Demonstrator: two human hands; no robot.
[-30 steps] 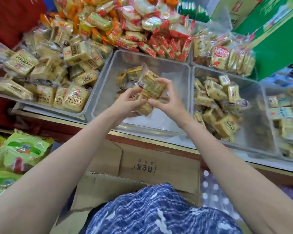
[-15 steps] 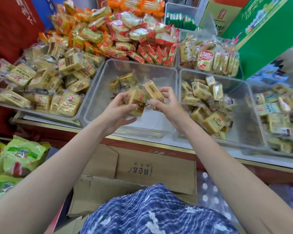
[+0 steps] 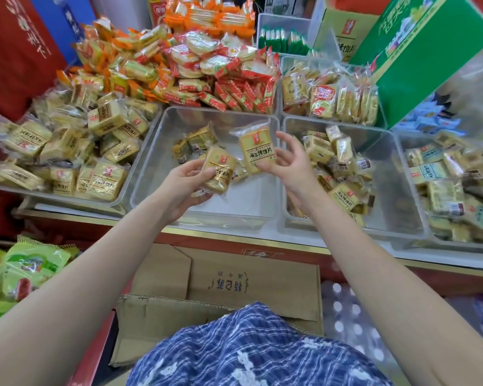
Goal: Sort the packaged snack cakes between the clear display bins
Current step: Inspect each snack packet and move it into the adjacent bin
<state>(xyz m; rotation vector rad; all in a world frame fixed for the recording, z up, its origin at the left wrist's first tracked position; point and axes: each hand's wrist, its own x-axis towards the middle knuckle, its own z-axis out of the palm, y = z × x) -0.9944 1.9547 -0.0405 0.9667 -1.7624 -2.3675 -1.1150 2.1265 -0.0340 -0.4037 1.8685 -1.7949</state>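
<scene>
Both my hands hover over the middle clear bin. My left hand grips a yellow snack cake pack from below. My right hand holds a second yellow pack upright, its printed face toward me, with the thumb at its lower edge. A few more packs lie at the back of the middle bin. The left bin is heaped with like yellow packs. The right bin holds several smaller yellow packs.
Red and orange snack packs pile up behind the bins. A green carton stands at the back right. A further bin of packs sits at the far right. An open cardboard box lies below the counter edge, green bags to its left.
The hands have drawn apart: the packs held together a second ago are now split, one in each hand. The right hand's pack has turned upright facing me.
</scene>
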